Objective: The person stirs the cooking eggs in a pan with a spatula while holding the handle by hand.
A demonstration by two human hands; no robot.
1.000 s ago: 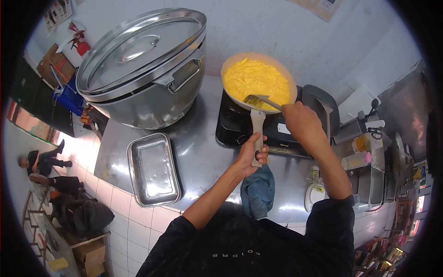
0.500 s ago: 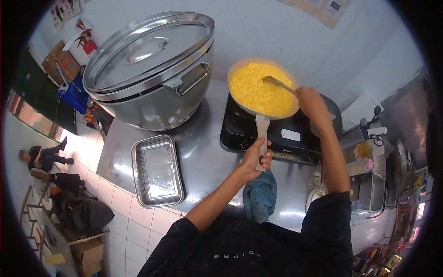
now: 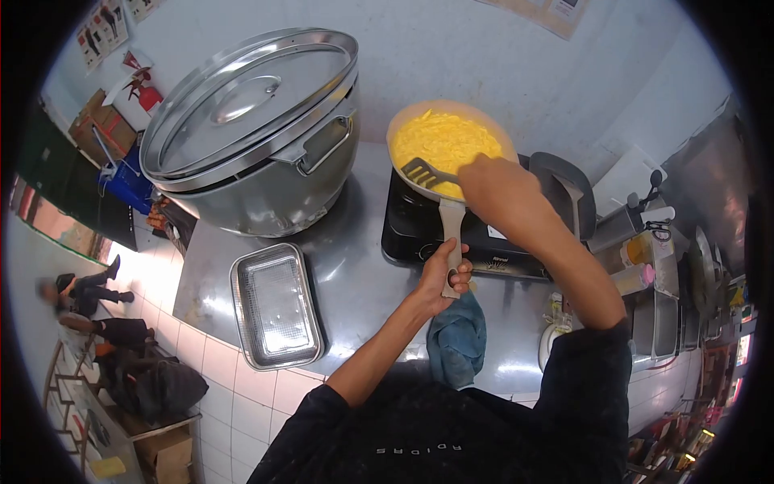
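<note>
At the far left corner of the steel tabletop (image 3: 351,242) I see a big pot (image 3: 250,194) with a lid (image 3: 302,68) on top. A metal tray (image 3: 278,306) sits at the front edge, on the left. Next comes the pan (image 3: 504,139), up on a black stove (image 3: 403,230) toward the far edge, with soft yellow food (image 3: 446,141) in it. The spatula (image 3: 435,176) has its slotted end on the food, at the side by the pan handle (image 3: 452,222). My left hand (image 3: 445,274) is wrapped round that handle, which points to the front edge. A blue cloth (image 3: 457,343) lies just below that hand. My right hand (image 3: 504,198) is closed round the spatula; I cannot tell how its fingers sit. A dark flat pan (image 3: 556,172) is further right.

I think the step in hand is stirring the food. The next stroke, I'd say, calls for a steady left hand and slow, low pushes, so nothing slips over the rim.
</note>
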